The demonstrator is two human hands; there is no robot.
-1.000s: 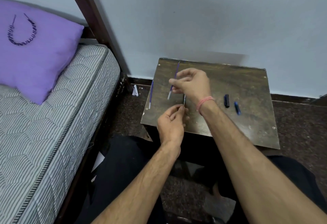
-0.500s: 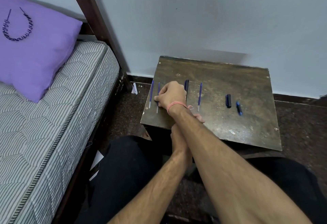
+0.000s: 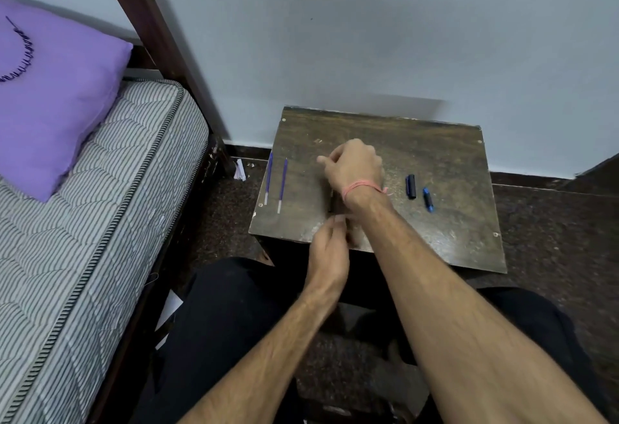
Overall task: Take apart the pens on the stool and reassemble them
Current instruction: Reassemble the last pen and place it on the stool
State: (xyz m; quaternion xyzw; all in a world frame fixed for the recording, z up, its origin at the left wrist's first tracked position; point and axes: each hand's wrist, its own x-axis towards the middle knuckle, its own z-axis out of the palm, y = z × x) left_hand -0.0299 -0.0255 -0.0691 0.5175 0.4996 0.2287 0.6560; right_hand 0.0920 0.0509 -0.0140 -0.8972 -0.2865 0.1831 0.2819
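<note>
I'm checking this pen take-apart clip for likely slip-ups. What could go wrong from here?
1. The two blue refills lie close to the stool's left edge; a nudge could roll them off toward the floor.
2. The black cap and blue cap lie loose beside the right hand; the forearm could sweep them away.
3. The dark pen barrel is mostly hidden under that wrist, so the left hand may fumble it.

two refills (image 3: 268, 178), two caps (image 3: 411, 186), one barrel (image 3: 331, 202)

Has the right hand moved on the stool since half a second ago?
Yes. The right hand moved rightward, away from the two refills, toward the black cap.
</note>
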